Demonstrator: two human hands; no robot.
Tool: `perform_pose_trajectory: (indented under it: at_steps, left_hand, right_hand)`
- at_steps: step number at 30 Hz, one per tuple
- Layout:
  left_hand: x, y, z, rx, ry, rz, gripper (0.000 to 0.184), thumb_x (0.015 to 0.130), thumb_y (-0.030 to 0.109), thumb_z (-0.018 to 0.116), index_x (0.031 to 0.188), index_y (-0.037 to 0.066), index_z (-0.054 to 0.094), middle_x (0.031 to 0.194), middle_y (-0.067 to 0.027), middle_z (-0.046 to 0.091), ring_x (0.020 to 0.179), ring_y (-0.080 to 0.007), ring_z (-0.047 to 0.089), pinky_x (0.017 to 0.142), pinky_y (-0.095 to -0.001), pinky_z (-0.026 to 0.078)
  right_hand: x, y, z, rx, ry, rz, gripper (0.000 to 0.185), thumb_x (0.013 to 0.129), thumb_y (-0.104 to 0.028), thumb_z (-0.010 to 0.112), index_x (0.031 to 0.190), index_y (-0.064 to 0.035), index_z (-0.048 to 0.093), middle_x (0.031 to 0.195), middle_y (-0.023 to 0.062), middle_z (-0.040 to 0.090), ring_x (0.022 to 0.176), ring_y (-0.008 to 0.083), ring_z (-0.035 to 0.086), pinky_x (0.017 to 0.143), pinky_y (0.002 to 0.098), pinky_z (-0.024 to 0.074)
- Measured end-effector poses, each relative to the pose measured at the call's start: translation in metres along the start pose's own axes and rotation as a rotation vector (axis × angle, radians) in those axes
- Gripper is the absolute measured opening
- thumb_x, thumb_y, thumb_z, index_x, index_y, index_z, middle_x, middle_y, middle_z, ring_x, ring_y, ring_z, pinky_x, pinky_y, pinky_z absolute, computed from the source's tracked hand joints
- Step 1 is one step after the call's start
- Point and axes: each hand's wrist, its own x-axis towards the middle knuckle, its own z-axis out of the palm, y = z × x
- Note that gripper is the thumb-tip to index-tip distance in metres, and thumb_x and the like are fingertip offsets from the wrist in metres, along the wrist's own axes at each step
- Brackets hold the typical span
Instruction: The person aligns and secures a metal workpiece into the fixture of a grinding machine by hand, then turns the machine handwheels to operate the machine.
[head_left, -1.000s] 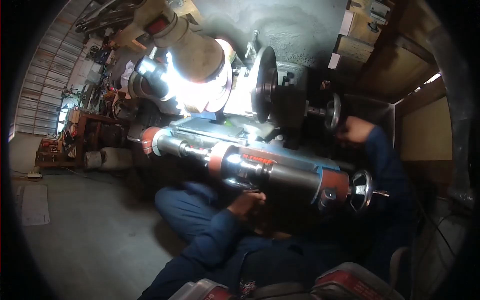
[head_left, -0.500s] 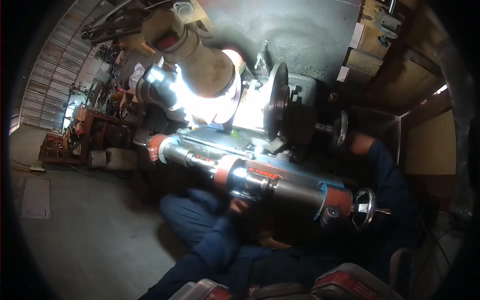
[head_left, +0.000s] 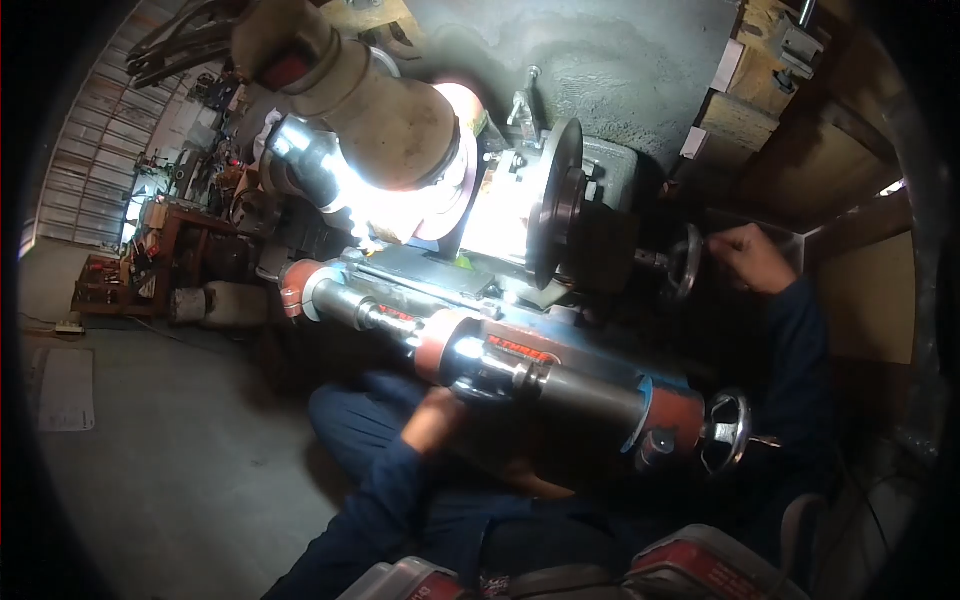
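Observation:
My left hand (head_left: 434,416) is closed at the edge of a chrome handwheel (head_left: 484,392) low on the front of a grinding machine; its fingertips are partly hidden. Out to the right, my right hand (head_left: 755,260) is curled beside a second handwheel (head_left: 684,263), at its outer side, where the grip itself is covered by the fingers. Between them runs a steel cylinder (head_left: 590,396) with a red end collar (head_left: 674,420) and a third handwheel (head_left: 726,430). Behind stand a round disc (head_left: 556,205) and a brightly lit wheel under a stained duct (head_left: 395,135).
A work lamp (head_left: 305,150) glares on the middle of the machine. Wooden blocks (head_left: 738,122) line a ledge at the upper right. Cluttered shelving (head_left: 175,260) stands at the left, above a concrete floor (head_left: 190,450). Red-lidded clear boxes (head_left: 690,565) are close below me.
My left hand has shifted left around the lower handwheel. My right hand has risen and moved right beside its wheel. The view has shifted slightly.

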Motion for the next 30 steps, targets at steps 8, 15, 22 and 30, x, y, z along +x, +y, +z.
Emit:
perform_pose_trajectory:
  at_steps: [8, 15, 22, 30]
  left_hand:
    - [0.024, -0.044, 0.005, -0.266, 0.060, -0.177, 0.026, 0.091, 0.007, 0.060, 0.117, 0.006, 0.065, 0.107, -0.0053, 0.065, 0.099, -0.0177, 0.062, 0.092, -0.0343, 0.047]
    - [0.019, -0.031, 0.053, -0.344, -0.078, -0.293, 0.024, 0.095, 0.014, 0.057, 0.116, 0.004, 0.063, 0.108, -0.0075, 0.063, 0.103, -0.0200, 0.061, 0.092, -0.0302, 0.047]
    - [-0.003, 0.029, 0.002, 0.078, 0.119, -0.138, 0.011, 0.089, 0.011, 0.064, 0.096, 0.004, 0.066, 0.088, -0.0058, 0.064, 0.082, -0.0133, 0.061, 0.072, -0.0301, 0.048]
    - [0.014, -0.043, 0.055, -0.269, 0.103, -0.076, 0.012, 0.087, 0.013, 0.065, 0.092, 0.002, 0.069, 0.082, -0.0084, 0.065, 0.071, -0.0165, 0.060, 0.064, -0.0323, 0.050]
  right_hand:
    - [-0.037, -0.015, 0.033, -0.428, -0.156, -0.117, 0.024, 0.096, -0.019, 0.064, 0.088, 0.0020, 0.073, 0.066, 0.0072, 0.067, 0.066, 0.0121, 0.064, 0.064, 0.0301, 0.0508]
    - [-0.031, -0.029, 0.038, -0.525, -0.245, 0.092, 0.019, 0.092, -0.014, 0.069, 0.101, 0.0014, 0.072, 0.089, 0.0118, 0.072, 0.082, 0.0204, 0.069, 0.077, 0.0340, 0.0536]
    - [0.041, 0.104, 0.046, -0.784, 0.245, -0.338, 0.023, 0.088, -0.010, 0.067, 0.108, 0.0003, 0.071, 0.103, 0.0222, 0.071, 0.095, 0.0387, 0.068, 0.089, 0.0413, 0.0540]
    - [-0.028, -0.027, 0.030, -0.520, -0.219, -0.069, 0.016, 0.092, -0.014, 0.064, 0.098, -0.0003, 0.072, 0.086, 0.0143, 0.072, 0.077, 0.0244, 0.067, 0.074, 0.0364, 0.0517]
